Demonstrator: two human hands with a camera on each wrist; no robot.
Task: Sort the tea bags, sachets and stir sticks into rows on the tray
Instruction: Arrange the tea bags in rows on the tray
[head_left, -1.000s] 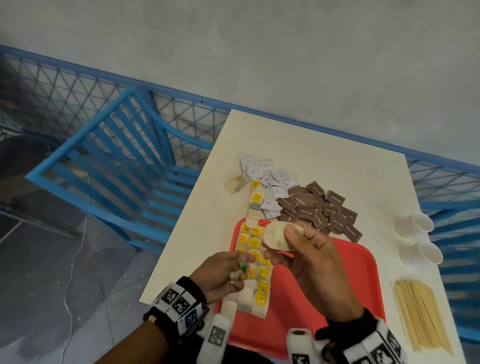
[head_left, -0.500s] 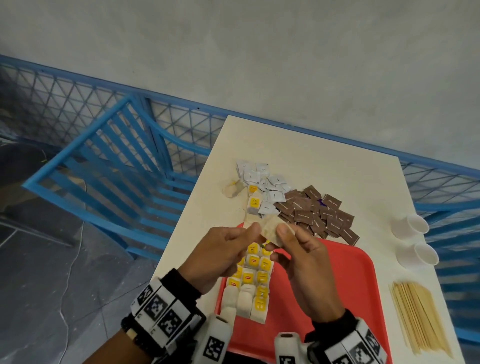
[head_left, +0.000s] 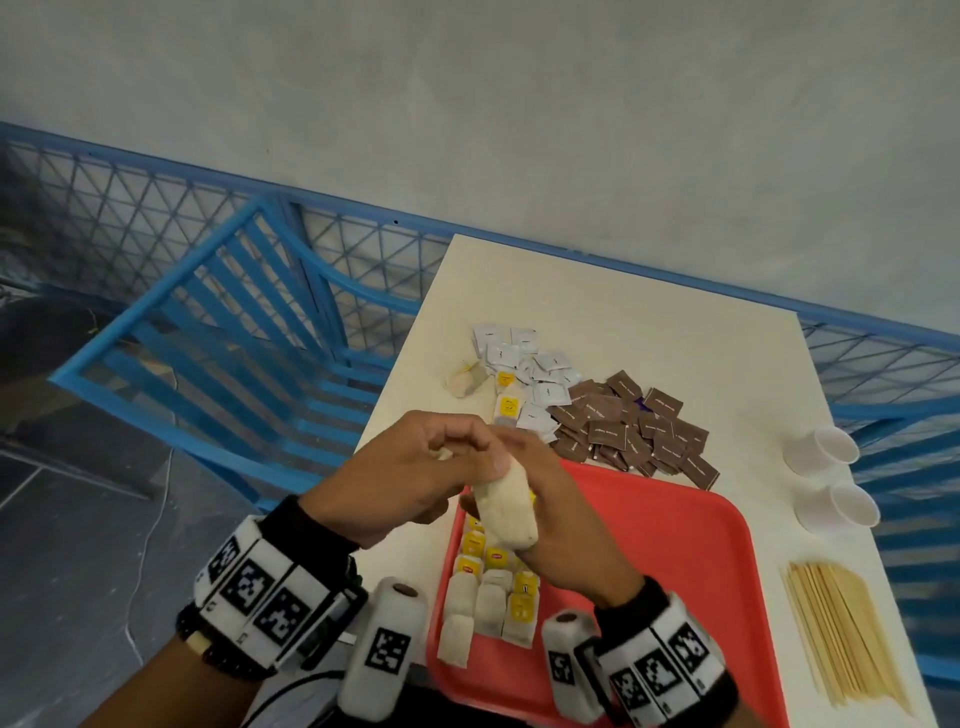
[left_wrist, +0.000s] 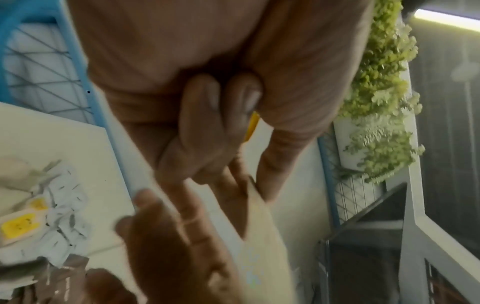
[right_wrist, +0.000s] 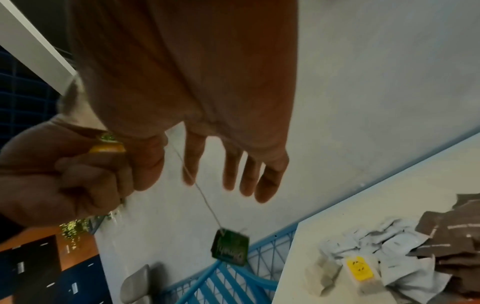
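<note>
Both hands meet above the far left corner of the red tray (head_left: 649, 571). A beige tea bag (head_left: 506, 512) hangs lengthwise between them. My left hand (head_left: 467, 447) curls its fingers and pinches the bag's top with the thumb; a yellow tag (left_wrist: 253, 125) shows between its fingers. My right hand (head_left: 561, 499) keeps its fingers (right_wrist: 249, 174) straight, and the bag lies along its thumb side. A string runs down past them to a dangling green tag (right_wrist: 230, 246). Several tea bags (head_left: 493, 597) lie in rows on the tray's left side.
On the cream table (head_left: 649, 322) beyond the tray lie white sachets (head_left: 540, 364), brown sachets (head_left: 634, 431) and a loose tea bag (head_left: 465, 382). Two paper cups (head_left: 826, 447) and a bundle of stir sticks (head_left: 841, 634) sit at the right. A blue chair (head_left: 234, 338) stands left of the table.
My left hand rose from the tray's tea bag rows to join the right hand. The tea bag turned from a flat hold to hanging lengthwise between the hands.
</note>
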